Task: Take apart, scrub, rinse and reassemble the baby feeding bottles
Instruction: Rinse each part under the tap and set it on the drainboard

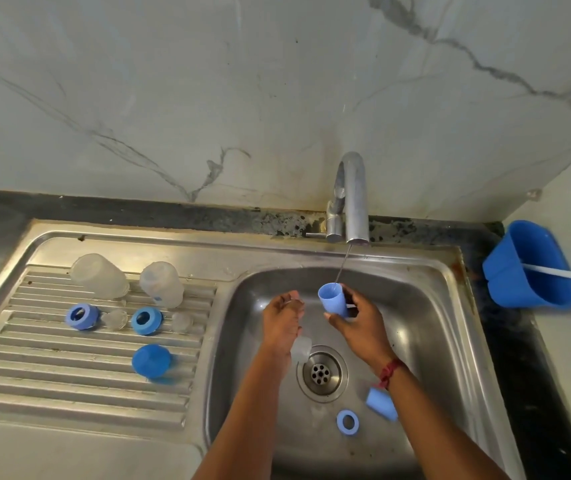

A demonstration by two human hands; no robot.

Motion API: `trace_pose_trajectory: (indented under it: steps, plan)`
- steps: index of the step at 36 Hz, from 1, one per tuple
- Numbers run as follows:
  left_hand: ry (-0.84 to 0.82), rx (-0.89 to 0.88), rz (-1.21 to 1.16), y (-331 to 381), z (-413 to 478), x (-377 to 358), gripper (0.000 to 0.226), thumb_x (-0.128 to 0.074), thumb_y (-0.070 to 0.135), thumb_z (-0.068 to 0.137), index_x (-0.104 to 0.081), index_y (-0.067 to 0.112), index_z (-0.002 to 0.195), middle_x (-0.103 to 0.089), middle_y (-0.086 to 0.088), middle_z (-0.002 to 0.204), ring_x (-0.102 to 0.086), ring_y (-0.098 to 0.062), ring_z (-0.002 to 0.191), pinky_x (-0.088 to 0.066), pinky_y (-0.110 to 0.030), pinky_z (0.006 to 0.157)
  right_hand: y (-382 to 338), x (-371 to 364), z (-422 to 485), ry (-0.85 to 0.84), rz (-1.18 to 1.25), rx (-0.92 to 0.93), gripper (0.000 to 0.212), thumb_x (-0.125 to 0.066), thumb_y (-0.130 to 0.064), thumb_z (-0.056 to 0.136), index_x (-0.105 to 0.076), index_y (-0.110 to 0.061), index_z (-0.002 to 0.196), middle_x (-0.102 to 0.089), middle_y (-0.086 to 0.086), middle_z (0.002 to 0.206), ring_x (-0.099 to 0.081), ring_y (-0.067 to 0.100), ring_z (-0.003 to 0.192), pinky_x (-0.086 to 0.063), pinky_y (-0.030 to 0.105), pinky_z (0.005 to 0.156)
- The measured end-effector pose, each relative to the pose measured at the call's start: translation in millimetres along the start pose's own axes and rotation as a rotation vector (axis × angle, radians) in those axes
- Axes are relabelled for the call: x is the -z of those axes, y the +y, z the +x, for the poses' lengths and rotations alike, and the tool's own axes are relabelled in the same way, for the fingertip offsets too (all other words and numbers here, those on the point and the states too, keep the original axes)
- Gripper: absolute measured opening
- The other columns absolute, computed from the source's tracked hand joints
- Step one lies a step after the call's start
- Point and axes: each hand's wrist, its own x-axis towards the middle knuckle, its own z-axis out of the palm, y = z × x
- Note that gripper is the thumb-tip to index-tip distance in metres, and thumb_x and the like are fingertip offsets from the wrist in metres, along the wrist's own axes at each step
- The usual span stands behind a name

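My right hand (356,318) grips a blue bottle cap (333,299), mouth up, under a thin stream from the tap (353,199). My left hand (282,318) hovers beside it over the basin with relaxed fingers, holding nothing. In the basin (426,323) lie a clear part (300,348) by the drain, another blue cap (381,403) and a blue collar ring (347,422). On the draining board (52,372) stand two clear bottles (99,276) (162,284) upside down, two blue collar rings (82,317) (146,321), two clear teats (115,319) (182,322) and a blue cap (151,360).
A blue plastic holder (528,265) with a white brush handle (568,273) sits on the dark counter at the right. The drain (321,373) is in the basin's middle. A marble wall rises behind the sink.
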Motion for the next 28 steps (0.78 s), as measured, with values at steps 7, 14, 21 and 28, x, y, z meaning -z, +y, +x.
trace_pose_trajectory:
  steps: [7,14,21,28]
  plan:
    - [-0.013,-0.006,0.007,2.0,-3.2,4.0,0.016,-0.060,0.015,0.094,-0.063,0.022,0.108,-0.068,-0.002,0.101,-0.062,-0.015,0.093,-0.046,-0.032,0.079,-7.1,11.2,-9.1,-0.147,0.551,-0.299,0.029,-0.064,-0.027,0.090,-0.061,-0.015,0.117,-0.069,0.015,0.107,-0.068,0.022,0.088,-0.055,0.037,0.068]
    - [-0.030,-0.002,0.004,2.2,-5.9,6.0,0.016,-0.061,0.014,0.095,-0.063,0.020,0.109,-0.069,-0.005,0.108,-0.062,-0.015,0.094,-0.047,-0.032,0.079,-23.5,12.7,-6.9,0.028,0.475,-0.359,0.038,-0.050,-0.042,0.099,-0.062,-0.008,0.088,-0.052,0.007,0.056,-0.047,0.017,0.047,-0.044,0.027,0.046]
    - [-0.090,0.005,0.025,1.9,-7.4,4.0,0.022,-0.058,0.012,0.097,-0.059,0.013,0.119,-0.068,-0.008,0.110,-0.062,-0.011,0.082,-0.043,-0.026,0.066,-33.6,18.8,6.3,-0.050,0.486,-0.449,0.038,-0.046,-0.049,0.100,-0.059,-0.013,0.099,-0.053,0.005,0.054,-0.044,0.014,0.041,-0.040,0.023,0.040]
    - [-0.116,0.016,0.044,4.0,-6.9,0.4,0.025,-0.061,0.016,0.095,-0.061,0.015,0.120,-0.071,-0.009,0.114,-0.064,-0.015,0.090,-0.047,-0.032,0.078,-24.2,23.2,8.5,-0.202,0.874,-0.422,0.061,-0.074,-0.045,0.081,-0.058,-0.006,0.125,-0.072,0.013,0.095,-0.066,0.014,0.063,-0.058,0.030,0.057]
